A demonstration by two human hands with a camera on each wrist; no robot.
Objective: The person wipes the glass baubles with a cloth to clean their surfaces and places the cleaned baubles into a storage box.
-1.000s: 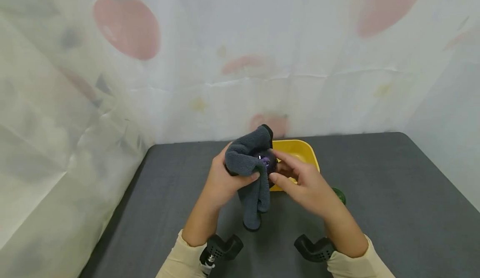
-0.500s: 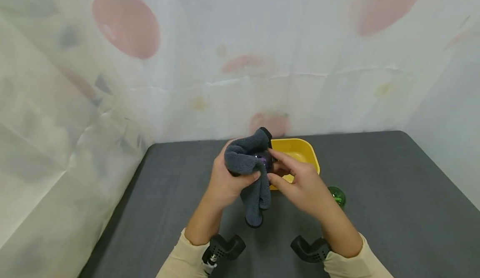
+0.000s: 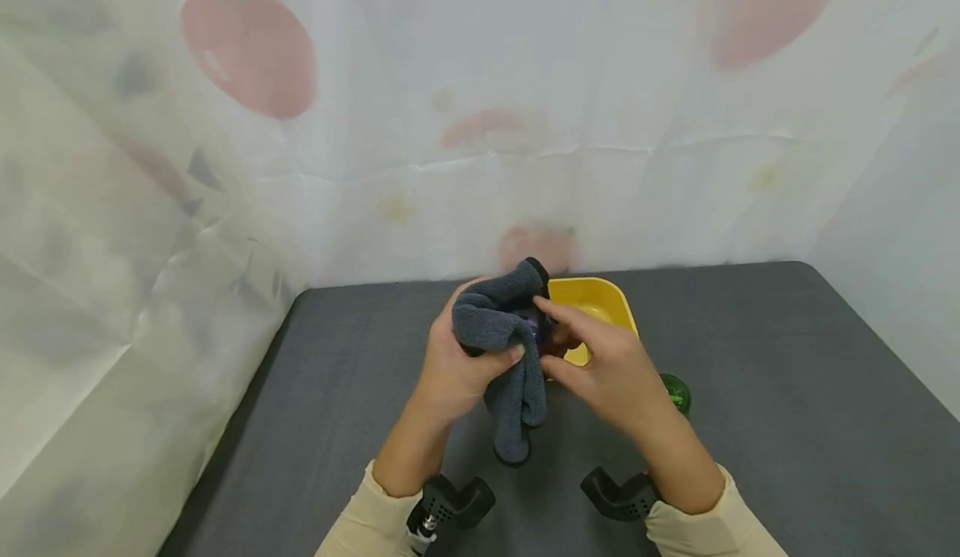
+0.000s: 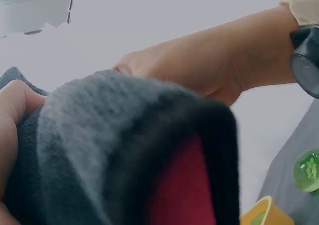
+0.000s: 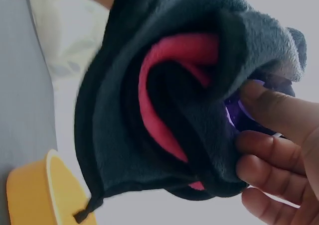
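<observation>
White fabric printed with faded red fruit shapes hangs behind a dark grey table (image 3: 750,390). Near its far edge sits a yellow bowl (image 3: 600,298), and a small green ball (image 3: 677,392) lies just beside the right wrist. Above the table, in front of the bowl, the left hand (image 3: 457,365) curls its fingers round a grey cloth (image 3: 498,328) with a red inner side, bunched at the top with its tail hanging down. The right hand (image 3: 607,365) pinches a shiny purple ball (image 5: 239,110), half wrapped in the cloth, between thumb and fingertips. Rubbing well probably means turning the ball a little at a time, keeping the cloth pressed snugly.
</observation>
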